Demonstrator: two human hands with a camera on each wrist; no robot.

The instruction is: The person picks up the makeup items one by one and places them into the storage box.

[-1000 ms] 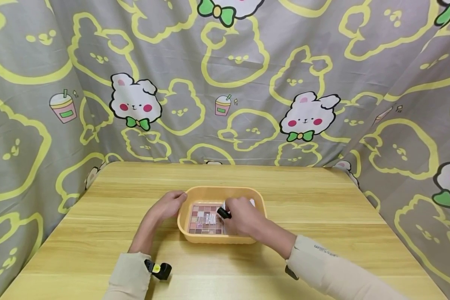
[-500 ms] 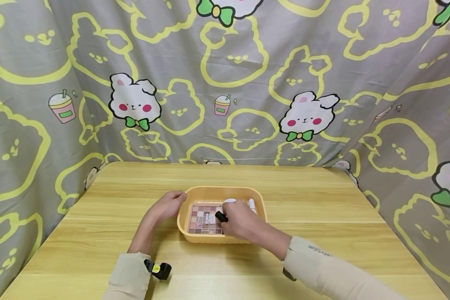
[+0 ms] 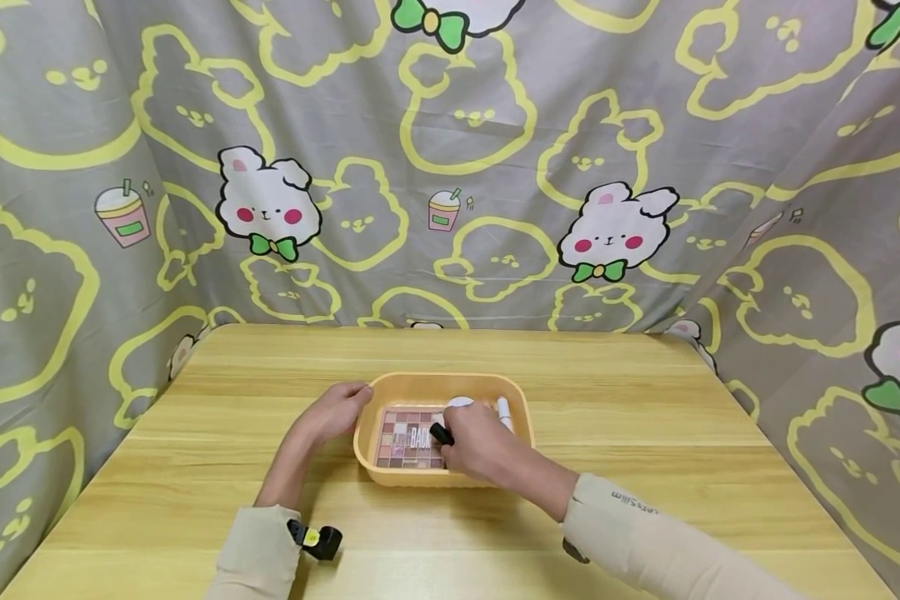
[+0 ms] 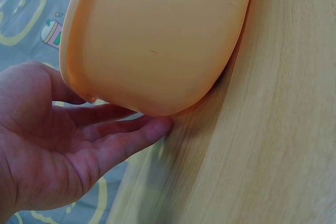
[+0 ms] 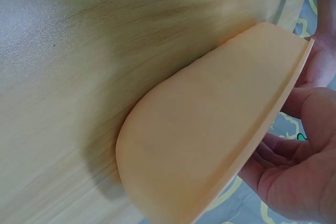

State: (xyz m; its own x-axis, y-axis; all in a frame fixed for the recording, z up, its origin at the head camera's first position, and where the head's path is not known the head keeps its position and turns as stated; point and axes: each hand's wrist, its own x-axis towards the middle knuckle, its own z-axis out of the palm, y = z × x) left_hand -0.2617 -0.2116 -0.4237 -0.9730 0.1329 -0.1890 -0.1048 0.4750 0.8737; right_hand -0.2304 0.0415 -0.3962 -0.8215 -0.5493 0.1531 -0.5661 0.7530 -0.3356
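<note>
A light-orange plastic basket (image 3: 450, 477) sits on the table. At its left end my left hand (image 3: 339, 410) grips the rim; in the left wrist view, the fingers (image 4: 134, 139) lie against the outer wall and the thumb goes behind the rim. My right hand (image 3: 483, 442) reaches inside and pinches a small black cylinder (image 3: 441, 433), whose other end is hidden by the hand. Beside it lies an eyeshadow palette (image 3: 405, 442) with a grid of brown and pink shades. In the right wrist view, the basket wall hides the fingertips of my right hand (image 5: 296, 166).
Also in the basket, a white tube (image 3: 505, 411) leans near the right end, and a white rounded thing (image 3: 461, 402) shows partly behind my right hand. A wooden table (image 3: 645, 433) lies beneath. A patterned curtain (image 3: 375, 108) surrounds its back and sides.
My right hand has moved slightly left and toward the front with the black cylinder, uncovering more of the white tube and the rounded thing. My left hand stays on the rim.
</note>
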